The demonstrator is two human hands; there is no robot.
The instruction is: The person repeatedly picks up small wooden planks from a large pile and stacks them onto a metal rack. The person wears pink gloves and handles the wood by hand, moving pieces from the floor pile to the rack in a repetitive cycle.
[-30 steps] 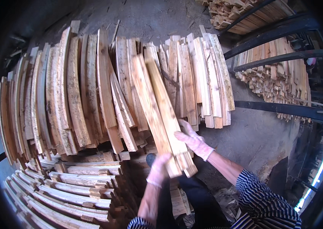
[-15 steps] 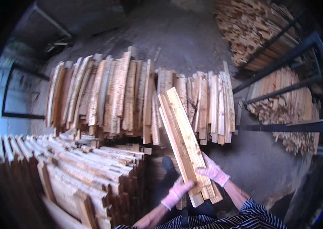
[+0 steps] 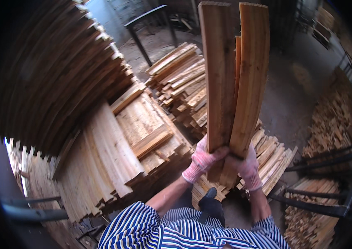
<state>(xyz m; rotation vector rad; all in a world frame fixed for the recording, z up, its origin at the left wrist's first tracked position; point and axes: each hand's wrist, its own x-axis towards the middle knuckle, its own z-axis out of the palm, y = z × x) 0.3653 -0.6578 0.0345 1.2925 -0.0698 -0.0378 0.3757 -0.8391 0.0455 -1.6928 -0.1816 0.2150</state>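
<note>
- Here's your left hand (image 3: 205, 159) gripping the left board (image 3: 218, 79) near its lower end, and your right hand (image 3: 248, 168), a touch blurred, wrapped around the low part of the right board (image 3: 252, 70).
- Both boards stand nearly upright, rising far above your hands, a narrow strip (image 3: 237, 62) wedged between them!
- So much length over a low grip looks top-heavy; press inward from both sides, evenly, and watch that middle strip, likeliest to slip.
- Below your hands sits your dark shoe (image 3: 211, 193), so mind where a loose end could drop.
- Left of your left hand, a flat-topped stack (image 3: 101, 141); swing the lower ends clear of its edge.
- Beyond your left hand, a board pile (image 3: 180, 68); well right of your right hand, a black metal rail (image 3: 317, 207). Turn slowly, giving those long tops room.
</note>
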